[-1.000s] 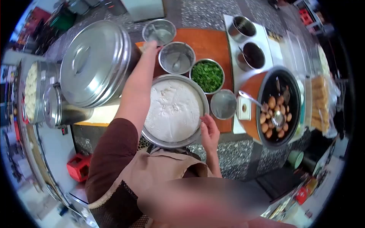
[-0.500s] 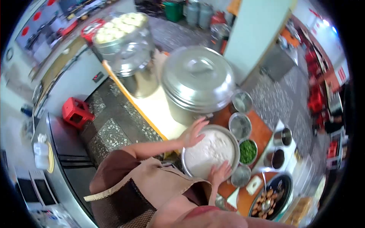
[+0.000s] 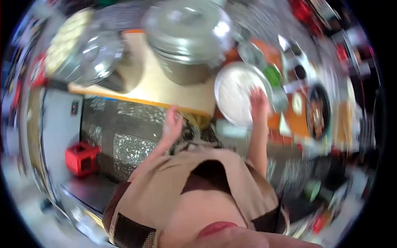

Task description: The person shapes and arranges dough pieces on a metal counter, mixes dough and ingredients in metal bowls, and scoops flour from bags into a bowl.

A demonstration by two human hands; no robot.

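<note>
Pale tabletop ends near my left hand — empty, fingers loose. My right hand overlaps the round pan, perhaps steadying it — blur hides whether it grips.

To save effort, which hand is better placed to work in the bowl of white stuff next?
Probably the right hand: it is over the bowl, while the left hand is apart from it, by the near edge of the table.

R hand over white-filled bowl, L hand nr tbl edge, lg lidded pot on tbl
</note>
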